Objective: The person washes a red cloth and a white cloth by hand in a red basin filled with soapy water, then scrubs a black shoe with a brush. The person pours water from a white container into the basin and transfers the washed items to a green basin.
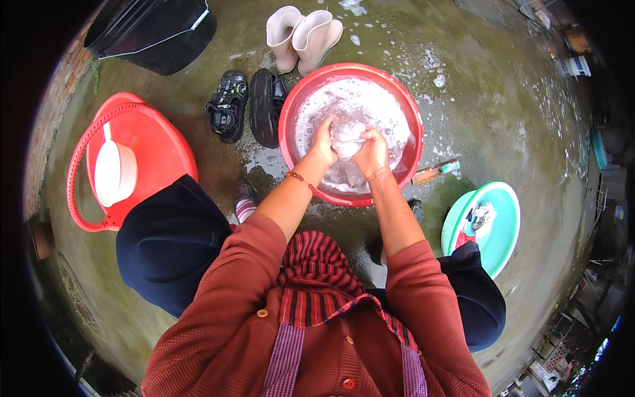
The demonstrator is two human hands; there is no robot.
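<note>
Between my two hands is a bunched, wet, whitish cloth (347, 140), held just over the soapy water. My left hand (325, 141) grips its left side, and my right hand (373, 150) grips its right side. Beneath them stands a red plastic basin (418, 134) filled with foamy, greyish water (382, 106). Part of the cloth seems to trail down into the water, though foam makes its lower end hard to see.
Black sandals (227, 106) and pale rubber boots (317, 39) stand beyond the basin. At left, a red basket (163, 144) holds a white dipper (116, 173). A black bucket (163, 44) is behind. To the right are a scrubbing brush (434, 172) and a green basin (506, 223) with clothes.
</note>
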